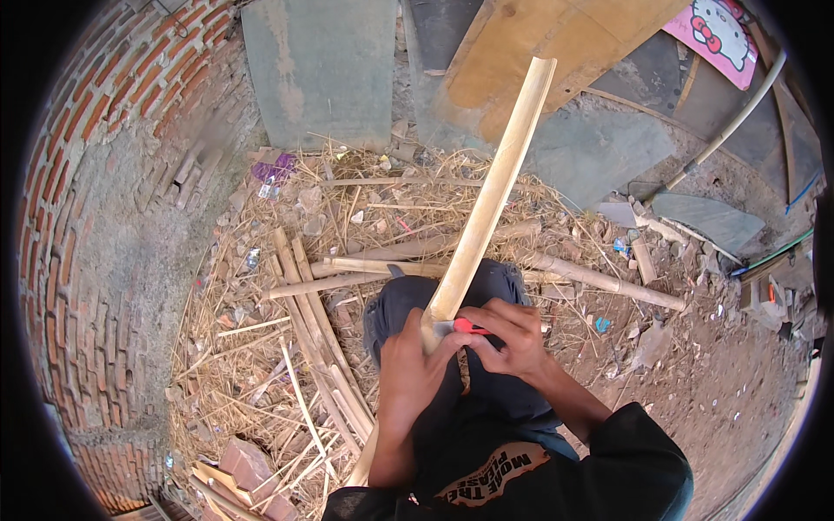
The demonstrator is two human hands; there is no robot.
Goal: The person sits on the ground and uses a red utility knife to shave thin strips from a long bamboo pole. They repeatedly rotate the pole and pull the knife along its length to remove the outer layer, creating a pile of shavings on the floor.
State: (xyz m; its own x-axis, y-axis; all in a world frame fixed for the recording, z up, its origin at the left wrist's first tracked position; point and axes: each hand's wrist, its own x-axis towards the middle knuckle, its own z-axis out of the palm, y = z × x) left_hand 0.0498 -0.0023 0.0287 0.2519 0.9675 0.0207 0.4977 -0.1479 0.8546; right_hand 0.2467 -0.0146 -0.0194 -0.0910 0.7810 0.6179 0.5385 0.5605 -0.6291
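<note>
A long half-round piece of split bamboo [493, 195] rises away from my lap, its hollow side showing. My left hand [408, 363] is wrapped round its near part, with the thumb reaching across toward the right hand. In the closed fingers of my right hand [511, 337] is a small red tool [464, 326]. A greyish flat patch shows beside its red end, against the bamboo; I cannot tell what kind of tool it is. Both hands meet over my dark trousers [382, 306].
Bamboo poles [608, 280] and split strips [320, 334] lie on straw and rubble around my legs. A brick wall [95, 286] stands at the left. Grey boards [321, 78] and a brown panel [556, 39] lean at the back. Broken bricks [252, 464] lie at the lower left.
</note>
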